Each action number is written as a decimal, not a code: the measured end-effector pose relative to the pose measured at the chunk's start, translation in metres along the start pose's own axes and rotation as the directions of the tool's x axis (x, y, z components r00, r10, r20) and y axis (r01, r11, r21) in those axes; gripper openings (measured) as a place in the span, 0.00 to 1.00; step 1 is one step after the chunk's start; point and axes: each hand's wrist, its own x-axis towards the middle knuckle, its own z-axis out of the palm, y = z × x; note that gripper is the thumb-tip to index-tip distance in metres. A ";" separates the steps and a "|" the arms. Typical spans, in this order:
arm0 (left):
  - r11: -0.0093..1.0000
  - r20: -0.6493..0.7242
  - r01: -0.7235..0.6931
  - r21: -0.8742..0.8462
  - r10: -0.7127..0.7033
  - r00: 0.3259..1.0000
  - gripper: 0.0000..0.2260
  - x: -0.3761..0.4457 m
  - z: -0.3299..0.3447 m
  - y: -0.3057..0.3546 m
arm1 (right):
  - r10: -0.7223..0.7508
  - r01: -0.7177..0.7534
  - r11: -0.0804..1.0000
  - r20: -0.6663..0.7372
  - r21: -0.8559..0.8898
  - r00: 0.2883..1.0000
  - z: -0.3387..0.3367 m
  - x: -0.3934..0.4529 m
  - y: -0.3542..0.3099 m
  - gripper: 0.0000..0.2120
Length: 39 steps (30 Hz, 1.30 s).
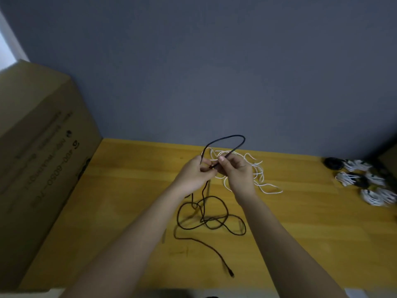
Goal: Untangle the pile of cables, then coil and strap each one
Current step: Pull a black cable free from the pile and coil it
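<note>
We think the loop could slip and fall open. We hold the black cable (225,139) with both hands, and the loop that stands up above our fingers is held only where our two hands meet. If we let our pinch go soft, the loop may spring back and we would have to start the coil again.

The long part could also get caught. It hangs down below our left hand (194,176) and lies in loose rings on the table (129,190), close under our wrists. The rings cross over each other. If we pull fast, we think they may pull into a knot. The plug end (231,274) lies far below our hands, and it could drag and snag too.

The white cable (255,171) lies in a messy pile just behind and beside our right hand (238,175). We think the black one could hook a white strand if we swing it that way.

Our left fingers are curled and pinch the black cable near the bottom of the loop. Our right thumb and fingers are curled round the other side of the loop, and its thumb presses on top. The two hands almost touch.

Far off to the right of our right hand sit the done bundles (365,179), already coiled. A cardboard box (43,158) stands to the left of our left hand.
</note>
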 end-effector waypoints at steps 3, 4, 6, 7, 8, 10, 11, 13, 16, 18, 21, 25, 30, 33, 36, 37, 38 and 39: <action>0.998 -0.038 -0.068 0.000 0.068 0.997 0.06 0.015 0.004 0.011 | 0.033 -0.032 0.996 -0.008 0.078 0.999 -0.012 0.007 -0.004 0.08; 0.997 -0.069 -0.076 0.008 0.077 0.995 0.08 0.022 0.002 0.014 | 0.058 -0.053 0.985 -0.028 0.166 0.998 -0.017 0.012 -0.007 0.09; 0.997 -0.162 -0.054 0.047 0.061 0.985 0.09 0.039 -0.004 0.018 | 0.106 -0.072 0.948 -0.092 0.311 0.990 -0.035 0.027 -0.011 0.09; 0.996 -0.223 -0.027 0.080 0.044 0.974 0.09 0.048 -0.009 0.019 | 0.120 -0.073 0.945 -0.129 0.320 0.984 -0.047 0.035 -0.013 0.10; 0.994 -0.285 0.000 0.108 0.031 0.958 0.10 0.058 -0.015 0.020 | 0.114 -0.068 0.962 -0.165 0.266 0.980 -0.060 0.044 -0.015 0.10; 0.989 -0.385 0.027 0.145 0.031 0.922 0.11 0.074 -0.026 0.026 | 0.024 -0.022 1.000 -0.214 0.009 0.977 -0.085 0.062 -0.021 0.10; 0.989 -0.420 0.029 0.143 0.034 0.907 0.12 0.083 -0.031 0.033 | -0.050 0.020 0.990 -0.212 -0.140 0.976 -0.096 0.070 -0.024 0.10; 0.992 -0.477 0.022 0.125 0.040 0.878 0.12 0.099 -0.041 0.049 | -0.175 0.100 0.917 -0.166 -0.387 0.970 -0.113 0.086 -0.030 0.10; 0.995 -0.572 0.014 0.094 0.043 0.819 0.10 0.121 -0.060 0.079 | -0.291 0.178 0.758 -0.081 -0.627 0.953 -0.138 0.113 -0.040 0.10; 0.995 -0.645 0.010 0.102 0.058 0.762 0.08 0.131 -0.073 0.097 | -0.338 0.233 0.571 0.033 -0.787 0.941 -0.151 0.131 -0.044 0.10; 0.954 -0.656 0.066 0.292 0.150 0.739 0.10 0.140 -0.078 0.113 | -0.294 0.191 0.385 0.076 -0.903 0.953 -0.156 0.155 -0.047 0.12; 0.769 -0.483 0.160 0.619 0.213 0.849 0.16 0.146 -0.074 0.119 | -0.321 0.198 0.714 -0.064 -0.672 0.945 -0.133 0.179 -0.076 0.11; 0.807 -0.384 0.025 0.590 0.253 0.888 0.18 0.143 -0.078 0.117 | -0.422 0.410 0.902 -0.073 -0.134 0.904 -0.086 0.199 -0.132 0.11; 0.973 -0.314 -0.084 0.215 0.151 0.937 0.16 0.133 -0.072 0.115 | -0.247 0.272 0.953 0.180 -0.132 0.952 -0.064 0.204 -0.124 0.12; 0.958 -0.230 -0.106 -0.266 0.043 0.972 0.13 0.122 -0.073 0.108 | -0.147 0.157 0.984 0.114 -0.084 0.983 -0.044 0.203 -0.103 0.11; 0.900 -0.196 -0.127 -0.418 0.048 0.979 0.13 0.119 -0.075 0.107 | -0.145 0.146 0.988 0.029 -0.055 0.989 -0.038 0.201 -0.096 0.11; 0.831 -0.172 -0.151 -0.536 0.067 0.983 0.13 0.116 -0.079 0.106 | -0.162 0.157 0.980 -0.033 -0.124 0.986 -0.033 0.200 -0.085 0.11; 0.767 -0.164 -0.173 -0.618 0.089 0.982 0.13 0.114 -0.083 0.106 | -0.188 0.171 0.939 -0.028 -0.298 0.982 -0.029 0.196 -0.072 0.11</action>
